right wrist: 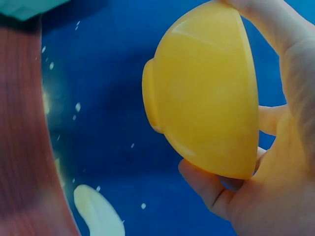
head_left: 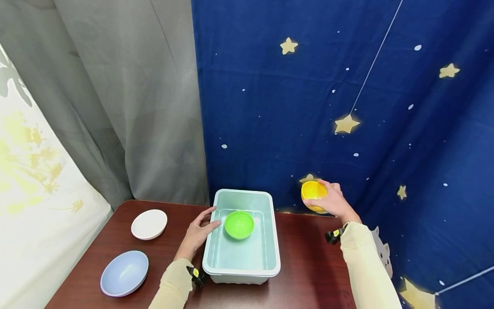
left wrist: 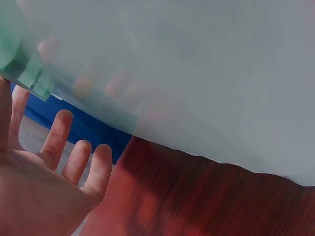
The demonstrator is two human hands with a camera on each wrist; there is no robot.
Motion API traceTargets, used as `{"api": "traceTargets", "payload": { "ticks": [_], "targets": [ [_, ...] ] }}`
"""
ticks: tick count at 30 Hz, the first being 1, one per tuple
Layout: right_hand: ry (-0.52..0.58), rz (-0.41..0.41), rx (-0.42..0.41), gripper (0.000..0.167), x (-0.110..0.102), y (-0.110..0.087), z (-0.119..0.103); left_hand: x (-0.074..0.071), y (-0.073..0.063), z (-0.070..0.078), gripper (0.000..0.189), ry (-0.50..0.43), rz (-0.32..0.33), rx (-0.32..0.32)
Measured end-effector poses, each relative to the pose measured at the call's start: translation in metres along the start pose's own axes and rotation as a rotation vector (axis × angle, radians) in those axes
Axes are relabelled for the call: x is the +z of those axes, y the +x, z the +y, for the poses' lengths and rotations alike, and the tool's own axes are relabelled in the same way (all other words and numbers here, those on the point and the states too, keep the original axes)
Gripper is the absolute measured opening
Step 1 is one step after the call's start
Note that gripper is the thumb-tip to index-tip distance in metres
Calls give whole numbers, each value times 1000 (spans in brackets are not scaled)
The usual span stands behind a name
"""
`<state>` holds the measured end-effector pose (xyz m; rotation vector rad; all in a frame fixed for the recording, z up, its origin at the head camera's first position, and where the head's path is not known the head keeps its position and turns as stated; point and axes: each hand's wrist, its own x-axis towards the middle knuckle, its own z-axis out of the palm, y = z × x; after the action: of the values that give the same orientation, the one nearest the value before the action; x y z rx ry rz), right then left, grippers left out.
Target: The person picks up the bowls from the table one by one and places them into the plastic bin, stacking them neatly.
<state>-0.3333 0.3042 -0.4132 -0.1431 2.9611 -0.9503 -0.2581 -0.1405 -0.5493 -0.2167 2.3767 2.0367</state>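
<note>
My right hand [head_left: 331, 201] holds a yellow bowl [right wrist: 206, 93] up at the right, beyond the table's back edge in the head view. In the right wrist view the bowl is tipped on its side, thumb and fingers gripping its rim, its foot facing left. My left hand [head_left: 197, 235] is at the left rim of a pale green plastic bin [head_left: 276, 240], thumb and forefinger tips right at the rim. The other fingers [left wrist: 58, 132] spread loosely beside the bin's outer wall in the left wrist view. Inside the bin sits a bright green bowl [head_left: 239, 225].
To the left on the dark red-brown table [head_left: 305, 266] are a white bowl [head_left: 149, 224] and, nearer, a light blue bowl [head_left: 125, 273]. A grey curtain [head_left: 162, 128] and a blue star-patterned curtain [head_left: 270, 120] hang right behind the table.
</note>
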Motion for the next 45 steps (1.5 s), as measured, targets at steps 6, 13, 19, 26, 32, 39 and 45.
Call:
{"api": "traceTargets", "payload": {
  "ticks": [6, 13, 19, 26, 32, 39, 45],
  "targets": [
    [17, -4, -35, 113, 0, 2, -15, 0, 0, -2, 58, 22, 0, -11],
    [28, -32, -52, 110, -2, 5, -29, -1, 0, 0, 59, 14, -1, -10],
    [36, -51, -66, 109, -3, 8, -39, -2, 0, 0, 60, 8, -3, -2],
    [32, -85, -85, 108, 3, 5, -54, -1, 3, -6, 59, 14, 12, -31],
    [60, -104, -91, 104, 9, 4, -66, -1, 4, -5, 58, 5, 5, -25],
    [72, -129, -112, 103, 19, 5, -77, -1, 4, -3, 56, -2, -4, -23],
    [101, -148, -113, 104, 26, 6, -87, -1, 4, -4, 56, 4, 1, -15]
  ]
}}
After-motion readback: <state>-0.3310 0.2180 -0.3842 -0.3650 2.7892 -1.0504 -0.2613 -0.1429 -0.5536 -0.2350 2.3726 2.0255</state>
